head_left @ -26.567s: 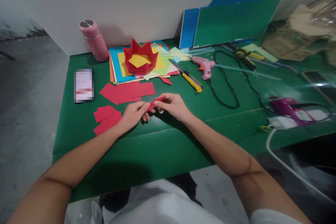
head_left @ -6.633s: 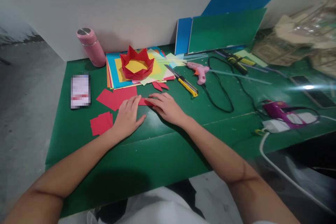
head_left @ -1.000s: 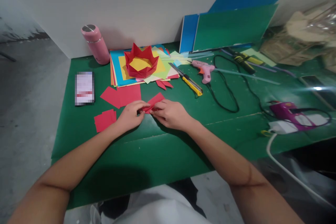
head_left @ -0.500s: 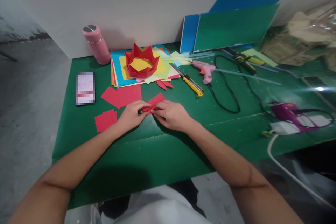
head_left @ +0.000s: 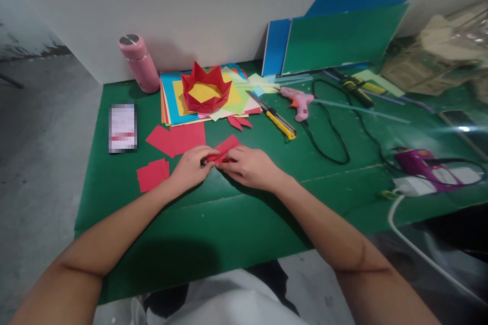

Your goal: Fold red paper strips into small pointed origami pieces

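Observation:
My left hand (head_left: 190,166) and my right hand (head_left: 249,165) meet over a small red paper piece (head_left: 225,146) on the green table (head_left: 229,223). Both pinch it with closed fingers, and one pointed corner sticks out past the fingertips. Left of my hands lie red paper sheets (head_left: 177,138) and smaller red squares (head_left: 152,174). Behind them a red folded paper crown (head_left: 205,89) sits on a stack of coloured paper (head_left: 170,101). Two small red folded pieces (head_left: 238,122) lie just in front of the stack.
A pink bottle (head_left: 139,62) and a phone (head_left: 122,127) are at the left. A yellow utility knife (head_left: 275,116), a pink glue gun (head_left: 299,101) with black cord (head_left: 335,132), a purple tool (head_left: 419,162) and green and blue boards (head_left: 335,35) stand to the right.
Over the last second my hands stayed at the same spot, fingers shifting slightly on the red piece. Compared with 6.6 s ago, they went from pressing flat to pinching it.

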